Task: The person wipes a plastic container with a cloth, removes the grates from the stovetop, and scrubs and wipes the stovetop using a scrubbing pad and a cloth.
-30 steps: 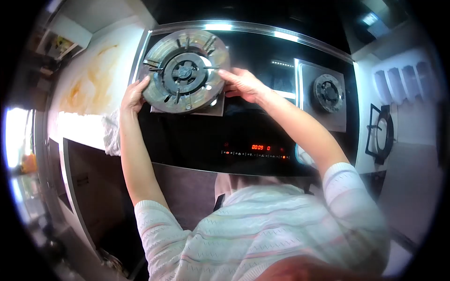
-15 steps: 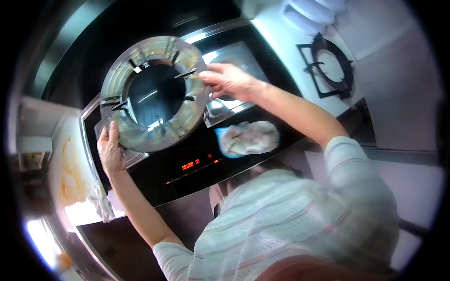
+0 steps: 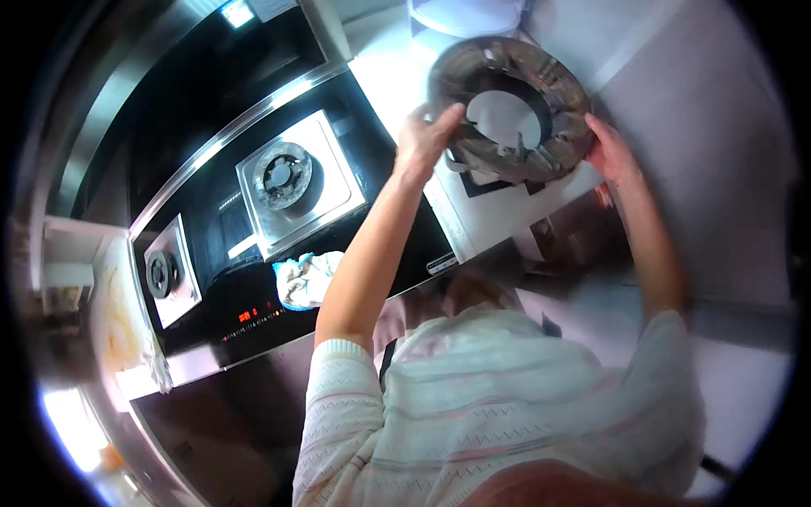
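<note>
My left hand (image 3: pixel 425 142) is closed on the left rim of a large ring-shaped burner guard (image 3: pixel 563 97) with short prongs around its inner edge. On the opposite rim, my right hand (image 3: pixel 612 154) grips the same guard. The guard is held over the white counter (image 3: pixel 448 203) to the right of the black gas hob (image 3: pixel 215 220). A dark pan support (image 3: pixel 490 188) on that counter shows partly below it; the rest is hidden. Whether the guard touches the support I cannot tell.
On the hob, a larger burner (image 3: pixel 283 175) sits on a shiny steel plate, with another burner (image 3: pixel 160 274) at the left. A crumpled white cloth with a blue edge (image 3: pixel 306 279) lies near the front. White dishes (image 3: pixel 469 15) stand behind the guard.
Both hands have carried the burner guard from above the left of the hob rightward to the side counter. The hob's burners are now uncovered to view.
</note>
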Tool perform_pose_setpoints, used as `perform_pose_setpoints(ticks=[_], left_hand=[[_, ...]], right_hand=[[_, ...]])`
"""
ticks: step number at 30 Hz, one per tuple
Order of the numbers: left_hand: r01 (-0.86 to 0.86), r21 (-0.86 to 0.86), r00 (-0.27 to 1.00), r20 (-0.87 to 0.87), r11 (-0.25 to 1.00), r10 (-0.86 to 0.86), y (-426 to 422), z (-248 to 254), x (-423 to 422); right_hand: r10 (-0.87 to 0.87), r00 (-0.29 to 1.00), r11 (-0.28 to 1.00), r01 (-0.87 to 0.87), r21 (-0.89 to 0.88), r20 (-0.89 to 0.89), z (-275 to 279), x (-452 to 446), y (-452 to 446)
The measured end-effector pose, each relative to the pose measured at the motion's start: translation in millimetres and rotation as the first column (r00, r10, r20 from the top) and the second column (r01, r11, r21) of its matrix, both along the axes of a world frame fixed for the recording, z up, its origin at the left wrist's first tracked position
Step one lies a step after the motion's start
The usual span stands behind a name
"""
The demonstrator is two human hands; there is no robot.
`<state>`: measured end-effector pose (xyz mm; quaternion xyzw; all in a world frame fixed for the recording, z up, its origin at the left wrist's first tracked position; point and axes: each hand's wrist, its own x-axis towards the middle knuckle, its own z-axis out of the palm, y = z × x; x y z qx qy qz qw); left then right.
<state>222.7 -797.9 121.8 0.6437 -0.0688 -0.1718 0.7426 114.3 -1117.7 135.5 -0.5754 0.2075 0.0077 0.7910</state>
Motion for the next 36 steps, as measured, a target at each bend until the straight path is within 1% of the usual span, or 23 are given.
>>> perform_pose_setpoints(ticks=[1,3,4,6,8,11,12,14,15,17,18,19,20,21,23,24,26,28,30,32,33,35,36], left_hand=[[0.017,0.040,1.000,-0.019,0.999,-0.016,-12.9,-8.2,3.2],[0.008,0.137,1.000,-0.006,0.991,-0.007,-25.2,-27.0,9.9],[-0.011,0.192,1.000,0.023,0.981,0.006,-29.1,-34.9,12.0],[0.005,0.386,1.000,0.019,0.923,-0.014,-35.3,-27.8,17.4],[0.016,0.371,0.998,0.056,0.929,-0.040,-33.4,-11.9,10.6],[0.077,0.514,0.991,0.056,0.855,-0.123,-28.2,-7.0,12.5],[0.026,0.554,0.989,0.109,0.832,-0.104,-21.8,-1.8,10.0],[-0.010,0.484,0.979,0.182,0.875,-0.089,11.0,17.9,-6.8],[-0.076,0.482,0.957,0.281,0.873,-0.072,29.1,10.0,-10.9],[-0.176,0.515,0.918,0.395,0.839,-0.049,82.1,-1.0,-25.5],[-0.207,0.568,0.903,0.425,0.797,-0.069,115.0,1.5,-35.5],[-0.386,0.552,0.816,0.578,0.739,-0.005,147.8,-4.4,-52.8],[-0.438,0.657,0.833,0.553,0.613,0.002,179.1,-13.5,-64.6],[-0.493,0.690,0.831,0.555,0.529,0.051,206.1,-15.1,-80.6],[-0.501,0.783,0.832,0.553,0.367,-0.043,246.1,-30.1,-98.6],[-0.478,0.833,0.848,0.521,0.280,-0.103,260.6,-39.3,-105.1],[-0.263,0.917,0.933,0.321,0.300,-0.163,277.0,-62.0,-103.1],[-0.277,0.854,0.929,0.356,0.440,-0.106,279.2,-77.0,-106.3],[-0.294,0.659,0.878,0.472,0.693,-0.076,287.3,-56.8,-113.2],[-0.182,0.412,0.897,0.442,0.893,-0.021,302.1,-31.1,-127.1],[-0.109,0.311,0.941,0.337,0.944,-0.002,312.8,-19.8,-130.9],[0.024,0.060,0.993,0.112,0.998,-0.031,335.9,-3.4,-140.7],[0.031,-0.039,0.992,0.122,0.999,-0.026,348.1,-1.9,-142.6]], right_hand=[[-0.067,0.998,0.998,0.067,-0.014,-0.018,-9.2,-0.5,-8.3],[-0.067,0.998,0.998,0.067,-0.010,-0.009,-19.5,-5.4,-8.7],[-0.080,0.997,0.994,0.081,0.075,-0.013,-56.2,3.8,-37.9],[-0.036,0.999,0.990,0.036,0.134,0.000,-59.6,6.7,-44.5],[0.019,0.999,0.985,-0.014,0.171,-0.030,-65.6,16.7,-65.1],[0.034,0.998,0.985,-0.024,0.171,-0.058,-62.0,24.3,-72.0],[0.032,0.996,0.988,-0.018,0.154,-0.085,-58.2,24.0,-72.7],[0.030,0.993,0.997,-0.021,0.076,-0.113,-50.0,20.2,-70.2],[0.028,0.992,0.999,-0.024,0.037,-0.127,-45.5,17.2,-68.2],[-0.072,0.977,0.944,0.002,-0.329,-0.199,-43.6,16.9,-100.0],[-0.125,0.988,0.878,0.067,-0.474,-0.092,-34.1,11.4,-95.0],[-0.161,0.987,0.788,0.144,-0.599,0.026,-21.7,5.4,-89.1],[-0.178,0.973,0.677,0.231,-0.699,0.149,-7.3,3.4,-73.4],[-0.122,0.973,0.701,0.225,-0.677,0.198,6.1,4.1,-40.2],[-0.019,0.955,0.745,0.211,-0.633,0.295,24.9,-1.0,48.6],[0.130,0.964,0.742,0.061,-0.667,0.232,30.3,-2.7,110.3],[0.405,0.913,0.686,-0.269,-0.677,0.047,5.7,12.3,203.4],[0.587,0.809,0.707,-0.524,-0.474,-0.019,-33.0,18.2,289.4],[0.724,0.690,0.514,-0.535,-0.671,0.003,-37.1,7.5,365.1],[0.870,0.490,0.280,-0.391,-0.877,0.060,-32.2,0.3,408.4],[0.900,0.436,0.224,-0.511,-0.830,-0.026,-27.6,0.7,418.0],[0.870,0.487,0.329,-0.693,-0.642,-0.079,-14.6,-0.8,434.8],[0.858,0.504,0.389,-0.765,-0.513,-0.101,-5.6,0.0,440.8]])
